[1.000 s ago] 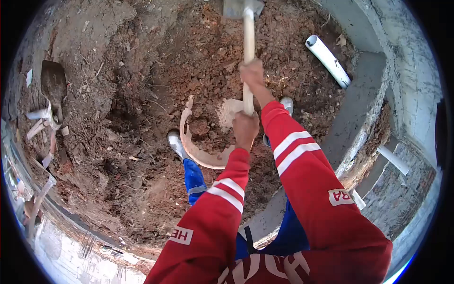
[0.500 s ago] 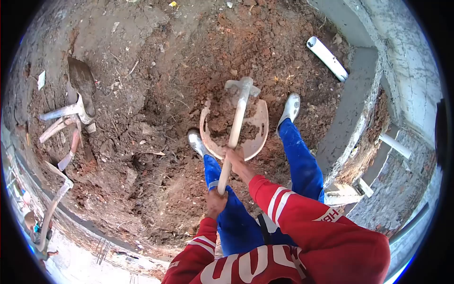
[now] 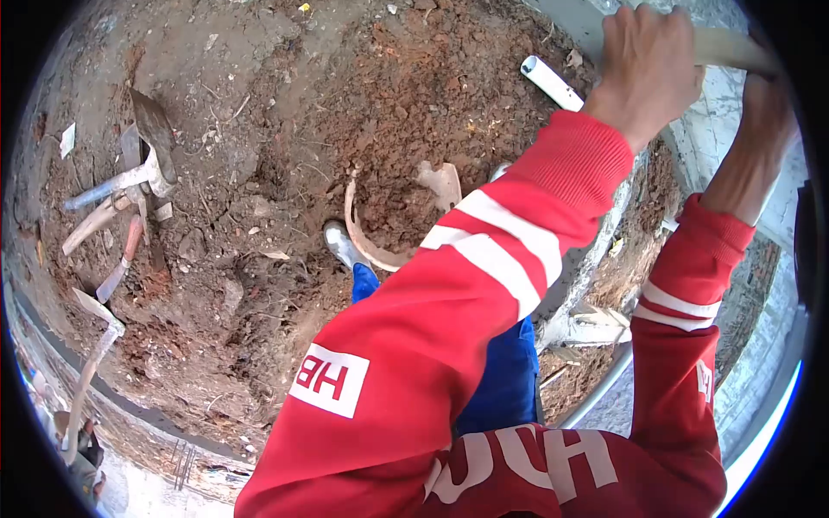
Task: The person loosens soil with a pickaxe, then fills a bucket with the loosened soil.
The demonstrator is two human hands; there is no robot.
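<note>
Wooden handle (image 3: 725, 47) raised high, left hand (image 3: 648, 65) and right hand (image 3: 768, 112) grip around it

I'm looking at an outdoor building site. Dug red earth (image 3: 259, 259), a concrete footing (image 3: 604, 233), scattered shovels (image 3: 151, 129) show it.

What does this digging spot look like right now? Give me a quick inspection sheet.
Surface: loose reddish-brown soil, clods and stones throughout.
Job's things: wooden handle raised at upper right, its head out of view; shallow pan half buried in soil by the shoe.
Clutter: hand tools piled at left; white pipe poking out at top.
Hands: left hand and right hand both closed on the handle.
Cables: nothing seen.
Surroundings: concrete edge at right; another person partly visible at lower left.
</note>
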